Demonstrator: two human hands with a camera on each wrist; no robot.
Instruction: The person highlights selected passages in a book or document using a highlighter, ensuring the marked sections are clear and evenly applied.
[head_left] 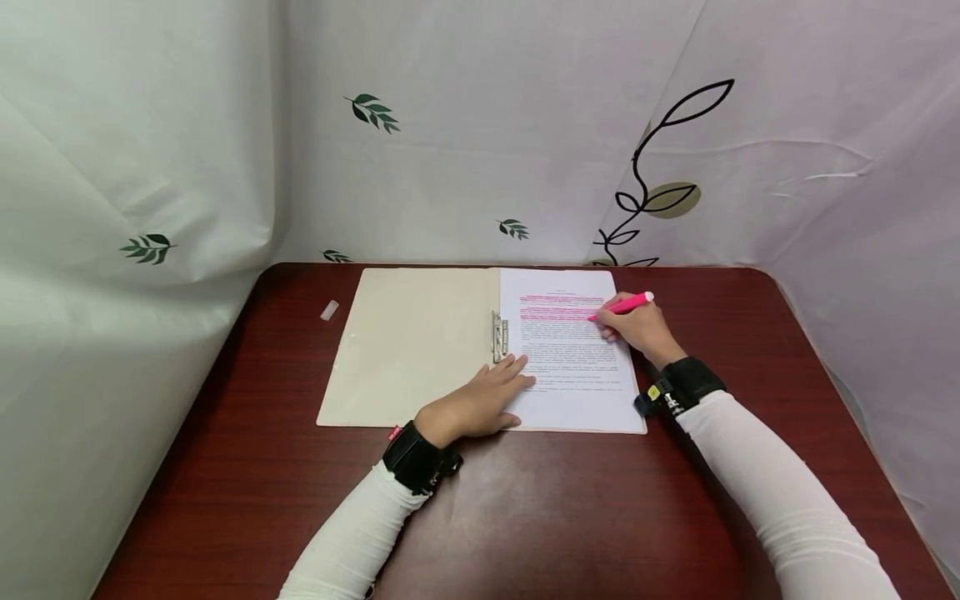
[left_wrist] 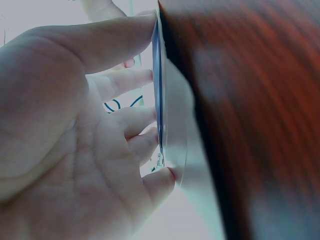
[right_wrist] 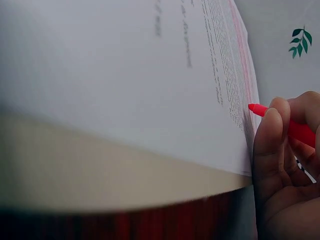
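Observation:
A printed sheet of paper (head_left: 562,408) lies on the right side of an opened cream file folder (head_left: 420,342). Pink highlighted lines run across the upper part of its text. My right hand (head_left: 637,325) pinches a pink highlighter (head_left: 628,304), its tip at the right end of the lowest pink line; the right wrist view shows the highlighter (right_wrist: 301,132) between thumb and fingers. Spread fingers of my left hand (head_left: 483,398) rest on the sheet's lower left and the folder's middle. A metal clip (head_left: 499,337) sits at the fold, just above that hand.
A small whitish block (head_left: 329,310), perhaps an eraser, lies left of the folder on the dark red wooden table (head_left: 570,508). Behind the table's far edge hangs a pale curtain (head_left: 450,150) with leaf patterns.

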